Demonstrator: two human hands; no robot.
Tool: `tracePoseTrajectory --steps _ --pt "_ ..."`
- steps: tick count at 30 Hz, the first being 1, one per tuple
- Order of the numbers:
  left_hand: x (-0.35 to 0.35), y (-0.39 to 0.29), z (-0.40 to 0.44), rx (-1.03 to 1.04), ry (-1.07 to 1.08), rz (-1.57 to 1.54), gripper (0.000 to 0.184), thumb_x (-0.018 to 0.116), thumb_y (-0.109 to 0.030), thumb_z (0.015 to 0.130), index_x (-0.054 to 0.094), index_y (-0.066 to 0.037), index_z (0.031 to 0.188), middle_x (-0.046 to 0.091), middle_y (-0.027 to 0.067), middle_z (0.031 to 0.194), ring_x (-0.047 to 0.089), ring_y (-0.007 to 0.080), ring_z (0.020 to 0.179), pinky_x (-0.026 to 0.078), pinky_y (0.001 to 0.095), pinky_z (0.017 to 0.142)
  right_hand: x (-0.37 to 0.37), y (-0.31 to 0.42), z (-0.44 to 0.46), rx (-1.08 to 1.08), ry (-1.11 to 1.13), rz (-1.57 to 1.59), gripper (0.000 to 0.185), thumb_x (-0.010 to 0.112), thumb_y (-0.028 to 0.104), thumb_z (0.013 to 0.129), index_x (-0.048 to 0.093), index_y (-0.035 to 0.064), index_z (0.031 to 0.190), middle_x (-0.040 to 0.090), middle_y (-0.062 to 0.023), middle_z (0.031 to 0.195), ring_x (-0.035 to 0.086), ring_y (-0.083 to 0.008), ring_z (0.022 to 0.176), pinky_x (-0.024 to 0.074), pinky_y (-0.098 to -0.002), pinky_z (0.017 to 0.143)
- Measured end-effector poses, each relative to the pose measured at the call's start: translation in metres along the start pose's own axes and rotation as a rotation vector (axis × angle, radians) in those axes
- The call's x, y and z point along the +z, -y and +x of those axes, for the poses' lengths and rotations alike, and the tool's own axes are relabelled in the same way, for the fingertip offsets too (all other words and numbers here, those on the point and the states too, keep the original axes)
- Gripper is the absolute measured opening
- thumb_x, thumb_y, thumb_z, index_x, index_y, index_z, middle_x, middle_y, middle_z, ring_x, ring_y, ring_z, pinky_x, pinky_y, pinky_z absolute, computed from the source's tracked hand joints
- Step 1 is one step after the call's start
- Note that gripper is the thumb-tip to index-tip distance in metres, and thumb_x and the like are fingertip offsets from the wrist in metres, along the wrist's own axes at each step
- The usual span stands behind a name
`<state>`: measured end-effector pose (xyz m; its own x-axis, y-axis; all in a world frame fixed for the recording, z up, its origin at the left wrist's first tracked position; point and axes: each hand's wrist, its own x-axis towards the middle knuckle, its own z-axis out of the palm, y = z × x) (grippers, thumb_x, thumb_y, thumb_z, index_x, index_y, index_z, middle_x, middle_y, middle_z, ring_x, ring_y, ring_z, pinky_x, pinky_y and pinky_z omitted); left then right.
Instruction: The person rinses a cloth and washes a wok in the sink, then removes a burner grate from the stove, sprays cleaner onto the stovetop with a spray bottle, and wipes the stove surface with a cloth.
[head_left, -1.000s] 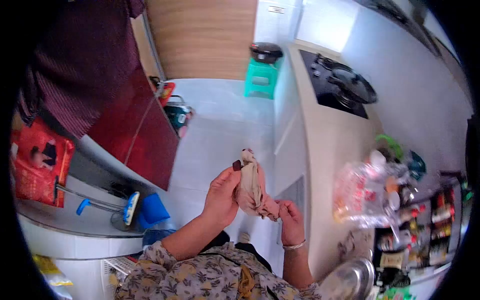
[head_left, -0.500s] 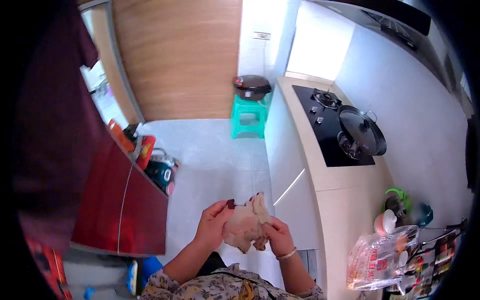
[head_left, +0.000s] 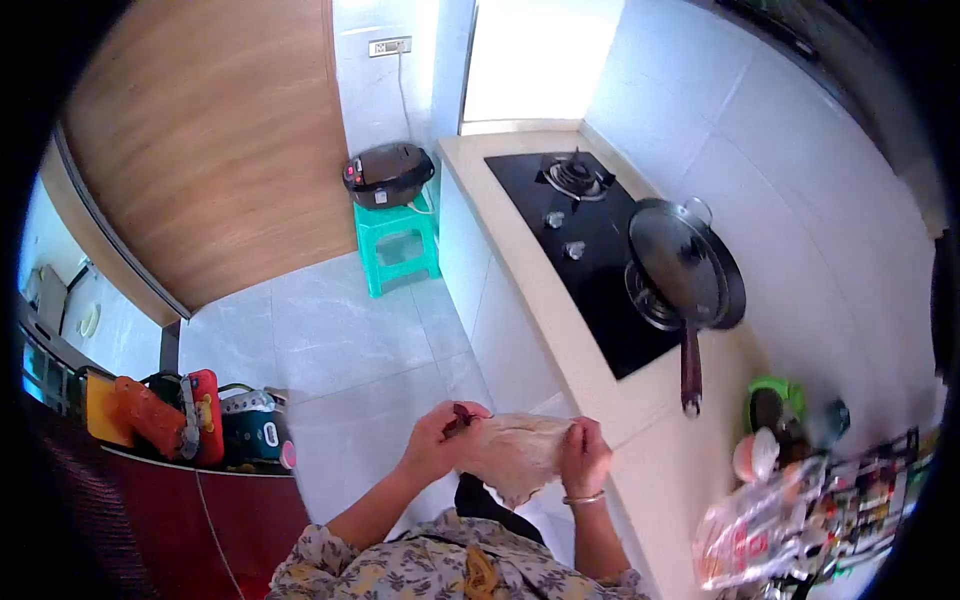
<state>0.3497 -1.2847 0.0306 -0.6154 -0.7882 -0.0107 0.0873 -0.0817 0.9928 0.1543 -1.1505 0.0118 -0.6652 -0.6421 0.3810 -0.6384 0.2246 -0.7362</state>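
A thin, pale, stained cloth (head_left: pixel 515 455) is stretched between my two hands in front of my body. Its left end is gripped by my left hand (head_left: pixel 437 447), with a small dark-red piece (head_left: pixel 459 420) showing by the thumb; I cannot tell whether that piece belongs to the cloth. My right hand (head_left: pixel 586 458) pinches the cloth's other end, thumb on top. The lower edge of the cloth hangs down, uneven.
To the right runs a counter (head_left: pixel 660 445) with a black gas stove (head_left: pixel 570 270), a lidded pan (head_left: pixel 685 265), a plastic bag (head_left: pixel 745 535) and a spice rack (head_left: pixel 860 520). Ahead, a rice cooker (head_left: pixel 388 177) sits on a green stool (head_left: pixel 395 245). A red cabinet (head_left: pixel 245 510) stands left.
My view has turned to the right, towards the stove. The cloth was bunched up and is now spread wider, with my right hand farther from my left.
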Motion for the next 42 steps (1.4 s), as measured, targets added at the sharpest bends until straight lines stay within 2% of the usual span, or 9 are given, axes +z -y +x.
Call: tracePoseTrajectory --steps 7,13,15,16,19,23,26,30,42 --pt "-0.027 0.025 0.162 -0.102 -0.172 0.192 0.021 0.062 -0.011 0.088 0.064 -0.003 0.108 0.062 -0.0012 0.083 0.054 0.0061 0.072 0.046 0.0239 0.066 0.101 -0.037 0.176 -0.093 0.049 0.001 0.011 0.059 0.015 0.091 0.065 0.007 0.086 0.066 -0.0134 0.081 0.065 -0.0331 0.073 0.0519 -0.0401 0.064" --pt "-0.084 0.002 0.369 0.216 -0.179 0.441 0.028 0.061 -0.008 0.09 0.059 -0.002 0.117 0.063 0.0024 0.09 0.056 0.0076 0.078 0.047 0.0245 0.071 0.188 -0.035 0.354 -0.433 -0.198 -0.215 0.015 0.068 0.012 0.082 0.066 0.0077 0.096 0.062 -0.0117 0.095 0.058 -0.0317 0.088 0.0485 -0.0415 0.076" --pt "-0.1 -0.002 0.442 0.371 -0.283 0.508 0.035 0.061 -0.009 0.085 0.059 -0.005 0.119 0.066 0.013 0.092 0.062 0.0238 0.078 0.049 0.0335 0.072 0.224 -0.02 0.396 -0.258 -0.308 -0.368 0.029 0.066 0.012 0.084 0.061 0.0074 0.112 0.055 -0.0165 0.112 0.052 -0.0347 0.105 0.0429 -0.0441 0.09" --pt "-0.108 -0.002 0.472 0.564 -0.364 0.759 0.041 0.057 -0.006 0.084 0.054 -0.002 0.125 0.062 0.0208 0.113 0.059 0.0351 0.101 0.047 0.0413 0.088 0.247 -0.022 0.411 -0.238 -0.365 -0.396 0.04 0.066 0.01 0.083 0.056 0.0083 0.121 0.05 -0.0174 0.121 0.049 -0.0356 0.11 0.0399 -0.0466 0.093" --pt "-0.128 0.034 0.529 0.734 -0.193 1.008 0.046 0.053 -0.004 0.082 0.051 0.002 0.128 0.054 0.024 0.128 0.05 0.0398 0.119 0.039 0.0467 0.103 0.309 -0.039 0.418 -0.289 -0.216 -0.314 0.045 0.066 0.007 0.081 0.054 0.0066 0.125 0.051 -0.017 0.119 0.048 -0.0357 0.113 0.0394 -0.047 0.096" --pt "-0.136 0.083 0.565 0.668 0.345 1.035 0.048 0.053 -0.012 0.085 0.049 0.001 0.131 0.05 0.0224 0.135 0.043 0.0357 0.131 0.031 0.0456 0.111 0.386 -0.051 0.401 -0.11 0.103 -0.503 0.044 0.056 0.016 0.088 0.05 0.0114 0.131 0.047 -0.0129 0.135 0.044 -0.0344 0.125 0.0338 -0.049 0.104" --pt "-0.144 0.094 0.581 0.691 0.399 1.116 0.048 0.054 -0.016 0.087 0.05 -0.004 0.134 0.044 0.0178 0.142 0.037 0.0328 0.136 0.027 0.0481 0.113 0.398 -0.026 0.404 0.013 0.204 -0.594 0.045 0.052 0.022 0.092 0.047 0.0137 0.136 0.041 -0.0114 0.144 0.037 -0.0315 0.133 0.0289 -0.0494 0.109" --pt "-0.157 0.089 0.59 0.573 0.396 1.126 0.049 0.055 -0.029 0.092 0.049 -0.011 0.137 0.038 0.0073 0.149 0.028 0.0262 0.142 0.02 0.0466 0.116 0.406 -0.018 0.42 0.03 0.291 -0.708 0.05 0.052 0.027 0.092 0.044 0.0154 0.14 0.035 -0.0138 0.148 0.031 -0.0309 0.138 0.0259 -0.049 0.112" --pt "-0.222 0.077 0.683 0.388 0.089 1.435 0.048 0.047 -0.024 0.096 0.045 -0.004 0.139 0.036 0.0108 0.151 0.028 0.0258 0.143 0.02 0.0466 0.116 0.505 -0.02 0.534 -0.332 0.361 -0.373 0.05 0.053 0.025 0.09 0.048 0.0093 0.137 0.042 -0.0134 0.145 0.037 -0.0292 0.135 0.0272 -0.0452 0.111"
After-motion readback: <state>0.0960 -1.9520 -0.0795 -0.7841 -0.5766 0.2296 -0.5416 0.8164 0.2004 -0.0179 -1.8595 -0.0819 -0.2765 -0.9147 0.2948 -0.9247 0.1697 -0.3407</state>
